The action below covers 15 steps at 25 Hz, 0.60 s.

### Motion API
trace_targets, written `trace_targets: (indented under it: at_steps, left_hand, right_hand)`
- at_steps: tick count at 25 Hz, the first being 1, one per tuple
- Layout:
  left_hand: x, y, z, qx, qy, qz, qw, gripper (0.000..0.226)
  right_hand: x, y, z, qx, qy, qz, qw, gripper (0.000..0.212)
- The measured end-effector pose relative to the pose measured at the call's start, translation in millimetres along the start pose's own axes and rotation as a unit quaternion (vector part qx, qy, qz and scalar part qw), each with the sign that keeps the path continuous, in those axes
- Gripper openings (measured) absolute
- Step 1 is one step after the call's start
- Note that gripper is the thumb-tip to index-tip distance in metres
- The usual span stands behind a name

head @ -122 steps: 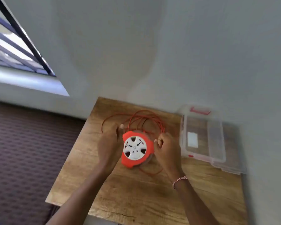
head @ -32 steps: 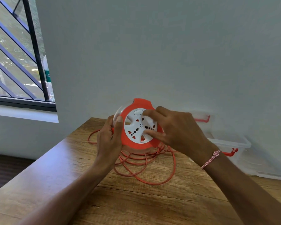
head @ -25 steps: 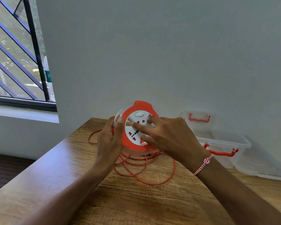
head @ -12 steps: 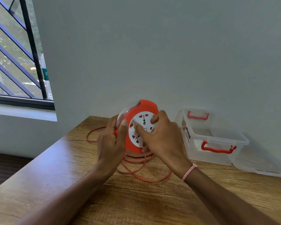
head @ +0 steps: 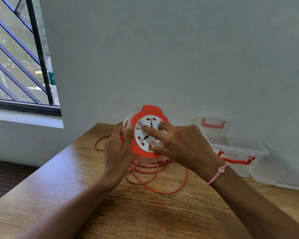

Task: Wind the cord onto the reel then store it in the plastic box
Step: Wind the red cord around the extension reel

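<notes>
The orange reel (head: 141,116) with a white socket face is held upright above the wooden table (head: 76,178). My left hand (head: 118,149) grips its left rim and clear back disc. My right hand (head: 181,145) lies on the white face, with fingers spread and hooked into its openings. The orange cord (head: 155,178) lies in loose loops on the table under the reel and runs up into it. The clear plastic box (head: 238,152) with orange handles stands open at the right by the wall.
The box's clear lid (head: 280,178) lies flat to the right of the box. A grey wall runs close behind the table. A barred window (head: 19,66) is at the left, with dark floor below the table's left edge.
The reel was lifted off the table and tipped upright. Over the last second my right hand has kept turning the white face, and the cord loops on the table have drawn in.
</notes>
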State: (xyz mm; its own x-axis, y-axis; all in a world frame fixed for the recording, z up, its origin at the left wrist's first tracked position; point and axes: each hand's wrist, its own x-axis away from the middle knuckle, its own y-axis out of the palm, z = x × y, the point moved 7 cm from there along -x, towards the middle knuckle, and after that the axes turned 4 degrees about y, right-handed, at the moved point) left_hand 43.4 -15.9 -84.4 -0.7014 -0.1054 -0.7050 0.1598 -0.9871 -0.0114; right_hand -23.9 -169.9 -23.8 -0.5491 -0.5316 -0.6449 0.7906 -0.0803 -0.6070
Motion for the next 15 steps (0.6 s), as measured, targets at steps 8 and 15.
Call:
trace_targets:
  at_steps: [8,15]
  left_hand:
    - [4.8,3.7,12.5,-0.084,0.081,-0.010,0.993,0.052]
    - [5.6,2.0,12.3,-0.094,0.076,0.012,0.993,0.046]
  right_hand:
    - [4.2,-1.3,2.5,-0.082,0.144,0.050,0.985,0.066]
    - [26.9,43.2,3.2,-0.640,0.528,-0.035,0.557,0.052]
